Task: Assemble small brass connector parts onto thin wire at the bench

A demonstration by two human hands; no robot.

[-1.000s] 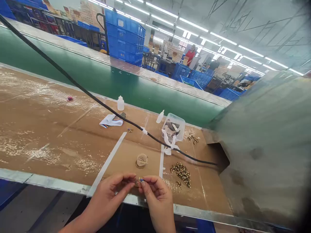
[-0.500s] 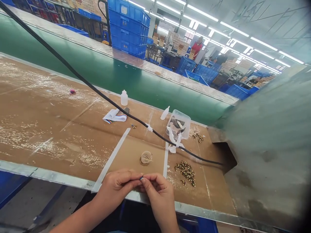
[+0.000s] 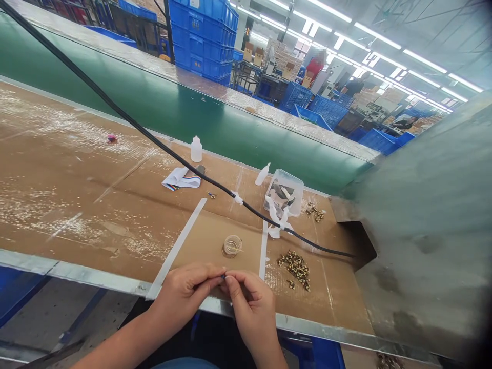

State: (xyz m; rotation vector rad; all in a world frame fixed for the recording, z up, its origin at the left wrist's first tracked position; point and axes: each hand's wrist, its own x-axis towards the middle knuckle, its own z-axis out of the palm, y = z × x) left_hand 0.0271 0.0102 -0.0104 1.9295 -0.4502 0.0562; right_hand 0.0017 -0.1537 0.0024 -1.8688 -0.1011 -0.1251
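My left hand (image 3: 188, 287) and my right hand (image 3: 248, 302) meet at the front edge of the bench, fingertips pinched together. Between them is a tiny dark blue piece (image 3: 223, 276), mostly covered by the fingers, so its kind cannot be made out. Just beyond my hands stands a small clear cup (image 3: 232, 245) with a thin stick across it. To the right of my right hand lies a pile of small brass-and-black parts (image 3: 295, 269). A small blue-and-brass piece (image 3: 211, 195) rests farther back, past the taped area.
A black cable (image 3: 200, 177) crosses above the cardboard-covered bench. At the back are a white squeeze bottle (image 3: 196, 149), a second bottle (image 3: 262, 175), a clear plastic box (image 3: 295, 204) and a striped ribbon (image 3: 179, 178). A metal panel (image 3: 418, 246) stands at right.
The view has shifted slightly. Both hands stay pinched together at nearly the same place, with the fingertips turned a little around the small blue piece.
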